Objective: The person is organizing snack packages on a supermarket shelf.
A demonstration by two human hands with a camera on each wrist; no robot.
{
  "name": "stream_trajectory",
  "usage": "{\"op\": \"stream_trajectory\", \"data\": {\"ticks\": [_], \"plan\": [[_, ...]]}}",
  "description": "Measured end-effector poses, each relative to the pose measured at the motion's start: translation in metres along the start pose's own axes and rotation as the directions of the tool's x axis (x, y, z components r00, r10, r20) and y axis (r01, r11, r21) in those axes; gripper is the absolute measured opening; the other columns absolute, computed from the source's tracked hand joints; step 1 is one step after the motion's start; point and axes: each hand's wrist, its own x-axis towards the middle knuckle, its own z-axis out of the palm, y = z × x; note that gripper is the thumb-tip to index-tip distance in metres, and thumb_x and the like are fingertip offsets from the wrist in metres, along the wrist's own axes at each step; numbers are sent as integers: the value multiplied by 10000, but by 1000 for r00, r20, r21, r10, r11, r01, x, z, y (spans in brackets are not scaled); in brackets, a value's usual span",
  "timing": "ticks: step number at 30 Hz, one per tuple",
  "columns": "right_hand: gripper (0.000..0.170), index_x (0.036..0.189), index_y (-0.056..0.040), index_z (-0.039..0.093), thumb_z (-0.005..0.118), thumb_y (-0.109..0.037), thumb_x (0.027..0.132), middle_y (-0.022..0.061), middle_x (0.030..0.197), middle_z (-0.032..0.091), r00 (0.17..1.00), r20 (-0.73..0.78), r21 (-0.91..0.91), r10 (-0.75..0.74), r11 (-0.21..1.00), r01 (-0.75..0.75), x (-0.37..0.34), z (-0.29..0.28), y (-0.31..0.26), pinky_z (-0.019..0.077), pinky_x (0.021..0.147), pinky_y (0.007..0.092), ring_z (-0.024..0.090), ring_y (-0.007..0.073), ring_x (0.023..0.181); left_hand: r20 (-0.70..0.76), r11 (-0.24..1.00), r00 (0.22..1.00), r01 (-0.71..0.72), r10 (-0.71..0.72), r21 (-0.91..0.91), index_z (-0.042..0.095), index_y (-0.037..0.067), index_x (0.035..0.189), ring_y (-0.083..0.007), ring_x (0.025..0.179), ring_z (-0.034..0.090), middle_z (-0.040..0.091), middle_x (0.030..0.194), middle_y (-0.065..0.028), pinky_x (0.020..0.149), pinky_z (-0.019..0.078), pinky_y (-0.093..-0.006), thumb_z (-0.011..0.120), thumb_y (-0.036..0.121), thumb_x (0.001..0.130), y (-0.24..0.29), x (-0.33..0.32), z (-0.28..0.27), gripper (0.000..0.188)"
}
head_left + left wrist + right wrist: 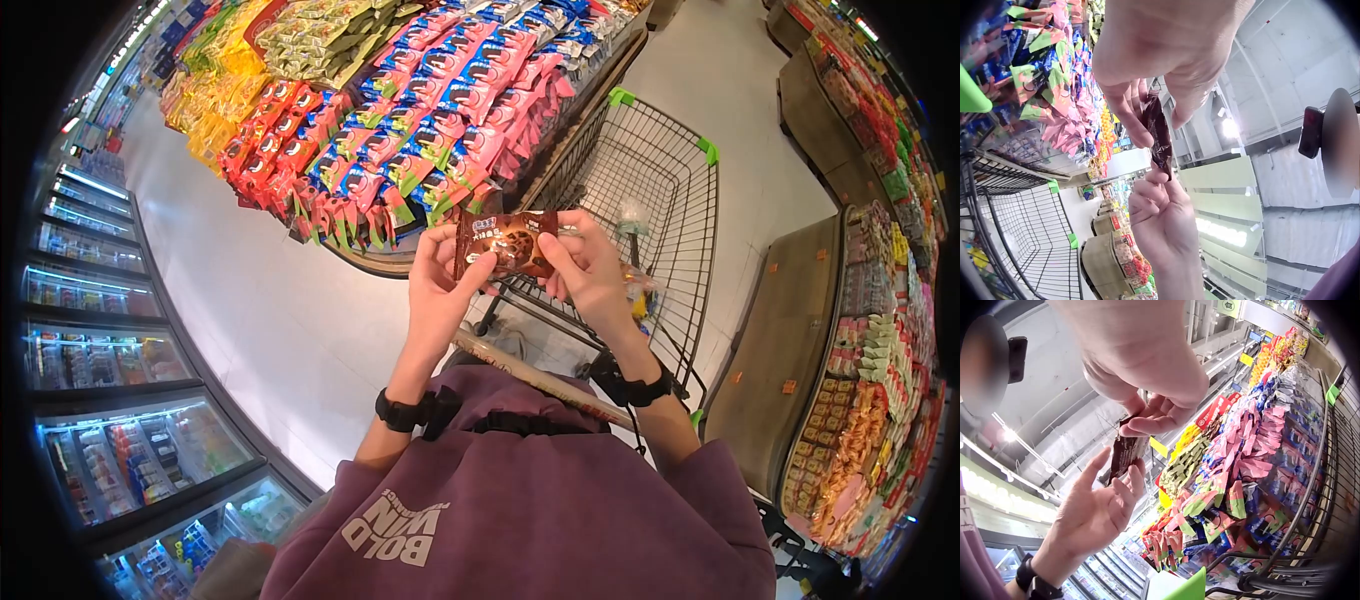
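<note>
Both hands hold a small brown cookie packet up in front of the chest, with a chocolate-chip cookie pictured on its face. My left hand pinches one end, its thumb lying across the front. At the opposite end, my right hand grips the packet between thumb and fingers. Seen edge-on in the left wrist view, the dark wrapper is thin and crinkled. In the right wrist view the packet's dark printed side shows between the two hands.
A wire shopping cart with green corners stands just ahead, a few items inside. Behind the packet rises a display heaped with blue and pink snack packs. Chilled cases line the left, and stocked shelves the right.
</note>
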Motion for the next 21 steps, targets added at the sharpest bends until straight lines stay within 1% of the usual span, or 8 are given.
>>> {"op": "stream_trajectory", "data": {"ticks": [1,4,7,10,13,16,19,21], "plan": [[253,1135,-33,509,599,-214,984,30,757,662,1000,9,-2,-15,1000,15,-1,1,0,374,445,195,522,57,503,12,998,999,43,-43,-43,464,-1,1256,-156,814,659,666,1060,-111,626,532,-270,666,24,902,0,-1,-2,408],[273,1146,-34,495,619,-203,971,41,807,671,999,28,-9,15,1000,-15,-1,0,3,377,453,198,532,58,526,29,998,999,44,-42,-49,479,-7,1227,-125,844,661,679,1041,-122,614,530,-235,695,13,882,1,-1,-6,407],[263,1132,-21,532,651,-166,949,41,824,667,1000,13,-57,-26,998,27,0,1,12,412,491,192,563,57,591,-6,999,1000,22,-21,33,527,-17,1185,-117,865,657,686,1022,-102,661,515,-217,713,-8,860,2,-3,-10,375],[246,1102,-30,600,702,-79,883,40,910,665,998,52,-143,-32,989,39,-2,2,12,458,560,194,600,71,742,3,994,999,-39,39,104,600,-6,1112,-164,968,647,666,1079,-89,788,528,-272,727,-51,817,0,-4,-15,325],[280,1063,-45,657,717,25,798,46,1039,651,962,132,-235,-240,935,266,-1,1,10,511,659,223,619,106,915,90,977,983,-173,162,128,650,0,991,-156,1011,637,658,1135,-110,840,516,-275,736,-144,716,-6,-1,-24,322],[354,1059,-50,663,707,88,736,53,1170,617,951,190,-198,-245,939,282,-1,2,8,533,714,255,609,136,1035,106,978,981,-174,162,114,663,9,964,-179,1063,624,633,1187,-123,889,511,-299,716,-184,674,-11,-2,-30,352],[363,1049,-36,664,698,115,721,71,1200,604,950,203,-175,-238,946,274,0,3,8,545,748,271,613,148,1067,113,977,979,-185,173,108,662,8,957,-186,1085,615,625,1192,-126,892,509,-295,708,-199,669,-10,-2,-31,358],[338,1063,-35,654,700,92,754,70,1164,624,944,205,-190,-260,935,299,1,5,9,541,749,263,624,144,1036,99,977,979,-186,176,100,661,1,976,-175,1058,624,637,1172,-123,888,509,-286,715,-183,690,-9,-2,-32,344]]}}
